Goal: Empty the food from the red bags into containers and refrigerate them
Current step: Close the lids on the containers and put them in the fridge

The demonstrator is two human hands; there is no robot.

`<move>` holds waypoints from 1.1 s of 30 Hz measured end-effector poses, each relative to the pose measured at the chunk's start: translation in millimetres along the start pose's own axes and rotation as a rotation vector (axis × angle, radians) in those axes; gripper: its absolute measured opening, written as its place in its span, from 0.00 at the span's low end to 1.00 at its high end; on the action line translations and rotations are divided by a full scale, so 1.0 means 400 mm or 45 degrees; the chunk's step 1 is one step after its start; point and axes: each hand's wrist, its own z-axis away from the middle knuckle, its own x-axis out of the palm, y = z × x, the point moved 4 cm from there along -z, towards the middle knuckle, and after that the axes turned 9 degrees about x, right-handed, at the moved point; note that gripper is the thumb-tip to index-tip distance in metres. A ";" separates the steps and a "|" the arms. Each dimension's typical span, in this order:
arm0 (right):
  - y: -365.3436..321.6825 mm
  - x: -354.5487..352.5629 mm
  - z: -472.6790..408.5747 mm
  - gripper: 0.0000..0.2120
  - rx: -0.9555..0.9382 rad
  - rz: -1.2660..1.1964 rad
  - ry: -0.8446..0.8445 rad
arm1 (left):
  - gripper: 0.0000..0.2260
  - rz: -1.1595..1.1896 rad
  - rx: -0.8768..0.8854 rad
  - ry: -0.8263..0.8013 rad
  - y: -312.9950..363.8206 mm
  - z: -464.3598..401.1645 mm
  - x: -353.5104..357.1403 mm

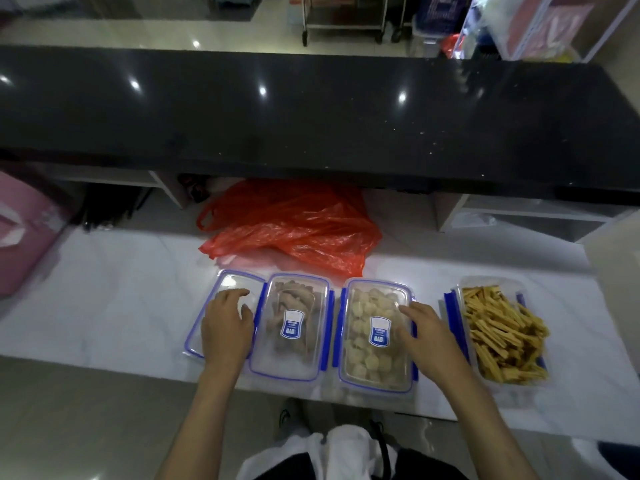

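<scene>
Two lidded containers [288,327], one loose lid [221,289] under left hand [227,327], right hand [429,336] fingers flat, one open container [491,282]

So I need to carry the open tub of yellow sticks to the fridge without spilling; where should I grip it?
Grip the open tub by its two long walls, coming from above with a hand on each side. The yellow sticks are heaped over the rim and it has no lid, so keep it level.

Bare counter [104,306] left; red bags [294,226] crowd behind containers [289,327].
</scene>
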 end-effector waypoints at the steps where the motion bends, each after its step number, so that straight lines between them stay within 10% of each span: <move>1: -0.016 0.011 -0.002 0.22 0.026 0.033 0.006 | 0.15 -0.037 -0.048 -0.022 -0.041 -0.009 -0.008; 10: -0.078 0.130 0.032 0.29 0.181 0.161 0.149 | 0.39 -0.041 -0.370 -0.359 -0.304 -0.030 0.002; 18: -0.054 0.163 0.116 0.23 0.169 -0.167 0.325 | 0.10 0.529 -0.322 -0.463 -0.307 -0.083 -0.074; 27: 0.069 0.134 0.195 0.17 0.372 -0.720 0.511 | 0.05 0.421 0.090 -0.149 -0.046 -0.102 -0.297; 33: 0.166 0.094 0.167 0.19 0.595 -0.321 0.489 | 0.06 0.608 0.132 -0.088 0.049 -0.108 -0.240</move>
